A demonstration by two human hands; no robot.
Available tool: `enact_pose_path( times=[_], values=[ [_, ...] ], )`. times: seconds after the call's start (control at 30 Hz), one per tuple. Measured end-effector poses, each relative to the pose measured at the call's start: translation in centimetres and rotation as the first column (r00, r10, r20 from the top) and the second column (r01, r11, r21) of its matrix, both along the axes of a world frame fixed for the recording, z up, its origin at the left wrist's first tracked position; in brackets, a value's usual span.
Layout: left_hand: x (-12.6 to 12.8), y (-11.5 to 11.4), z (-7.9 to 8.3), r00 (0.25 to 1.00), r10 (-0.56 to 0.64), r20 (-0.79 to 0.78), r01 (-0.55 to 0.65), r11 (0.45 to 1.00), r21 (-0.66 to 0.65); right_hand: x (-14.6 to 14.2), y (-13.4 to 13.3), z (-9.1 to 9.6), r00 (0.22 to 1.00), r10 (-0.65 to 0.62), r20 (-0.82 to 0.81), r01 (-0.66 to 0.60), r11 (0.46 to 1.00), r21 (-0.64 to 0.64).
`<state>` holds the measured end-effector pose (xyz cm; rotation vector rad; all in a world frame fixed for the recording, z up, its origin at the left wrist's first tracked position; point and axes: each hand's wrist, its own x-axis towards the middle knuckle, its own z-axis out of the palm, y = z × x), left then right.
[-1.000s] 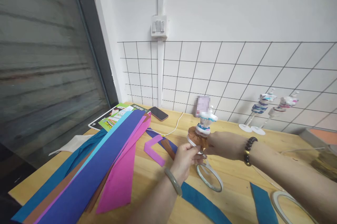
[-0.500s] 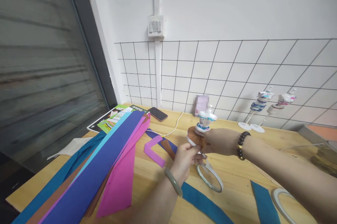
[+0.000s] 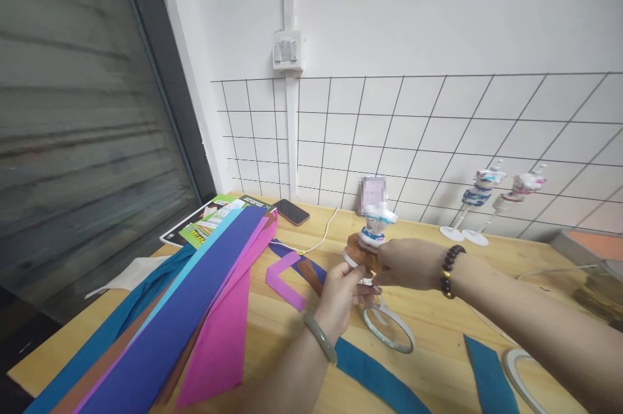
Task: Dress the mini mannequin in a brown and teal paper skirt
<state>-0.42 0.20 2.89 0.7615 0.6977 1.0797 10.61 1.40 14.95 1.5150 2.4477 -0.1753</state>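
Note:
Both my hands are at a small dress-form mannequin (image 3: pixel 374 229) with a white top, blue bands and brown crepe paper (image 3: pixel 356 249) gathered round its lower part. My left hand (image 3: pixel 338 291) is closed on the lower edge of the form, thumb on top, by a white band of tape (image 3: pixel 349 261). My right hand (image 3: pixel 413 261) is closed against the brown paper from the right; its fingertips are partly hidden. Just below the hands a roll of double-sided tape (image 3: pixel 410 338) stands tilted over the table. A teal paper strip (image 3: pixel 379 375) lies underneath.
Long coloured crepe paper sheets (image 3: pixel 180 297) cover the left side, over booklets (image 3: pixel 199 222). A phone (image 3: pixel 292 212), a white cable (image 3: pixel 326 235) and a folded purple strip (image 3: pixel 280 281) lie behind. Two mannequins on stands (image 3: pixel 479 190) are by the wall. Another tape roll (image 3: pixel 511 365) lies front right.
The mannequin and brown paper have shifted very slightly left and down in my hands. The hanging tape roll has swung a little; my grip looks the same.

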Motion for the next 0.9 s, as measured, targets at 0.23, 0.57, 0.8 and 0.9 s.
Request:
enact_pose_path(
  times=[0.23, 0.57, 0.8, 0.9],
  values=[
    [-0.1, 0.1, -0.6, 0.998, 0.003, 0.064, -0.004, 1.0, 0.017, 3.2, -2.9, 0.2, 0.958, -0.103, -0.266, 0.08, 0.992, -0.097],
    [0.1, 0.4, -0.7, 0.996, 0.011, 0.088, -0.006, 0.999, -0.053, 5.7, -4.1, -9.0, -0.079, -0.555, -0.828, 0.493, 0.701, -0.516],
    [0.0, 0.3, -0.7, 0.997, -0.015, 0.075, 0.018, 0.999, -0.04, 3.3, -2.1, -11.5, -0.371, -0.584, -0.722, 0.183, 0.716, -0.674],
    [-0.1, 0.2, -0.6, 0.996, -0.035, 0.082, 0.036, 0.999, -0.011, 3.2, -1.6, -11.7, -0.436, -0.561, -0.704, 0.137, 0.732, -0.668]
  ],
)
